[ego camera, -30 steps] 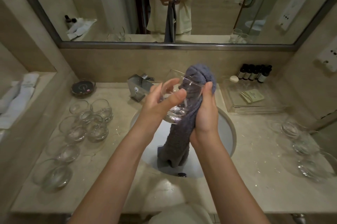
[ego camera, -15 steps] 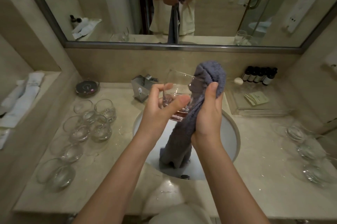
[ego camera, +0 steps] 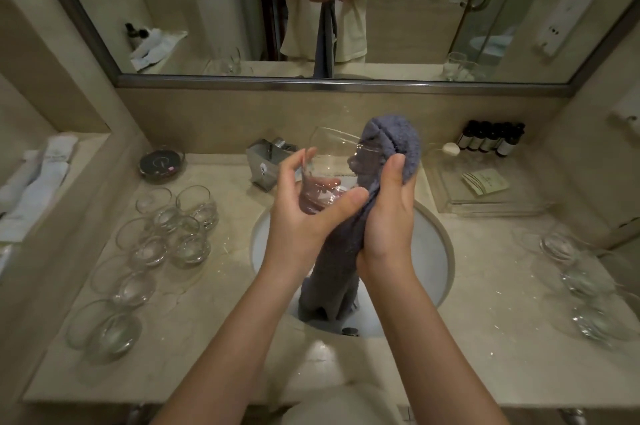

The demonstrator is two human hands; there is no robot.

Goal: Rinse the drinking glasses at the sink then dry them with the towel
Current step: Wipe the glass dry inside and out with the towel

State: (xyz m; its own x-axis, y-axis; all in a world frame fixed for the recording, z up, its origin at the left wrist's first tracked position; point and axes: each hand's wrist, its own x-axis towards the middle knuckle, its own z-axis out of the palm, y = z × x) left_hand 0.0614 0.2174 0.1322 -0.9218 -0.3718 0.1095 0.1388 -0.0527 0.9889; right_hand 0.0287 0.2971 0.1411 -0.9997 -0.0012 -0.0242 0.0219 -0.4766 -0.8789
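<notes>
Hands [ego camera: 346, 213] grip glass [ego camera: 329, 168] and towel [ego camera: 388, 144] — no readable writing.

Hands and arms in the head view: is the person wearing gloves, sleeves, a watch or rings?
No gloves. The left hand and right hand are bare, and both forearms are uncovered down to the frame's bottom edge. No watch, bracelet or ring shows on the visible wrists and fingers.

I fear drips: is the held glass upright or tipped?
Tipped: the glass leans, rim toward the towel, base in the left hand.
</notes>
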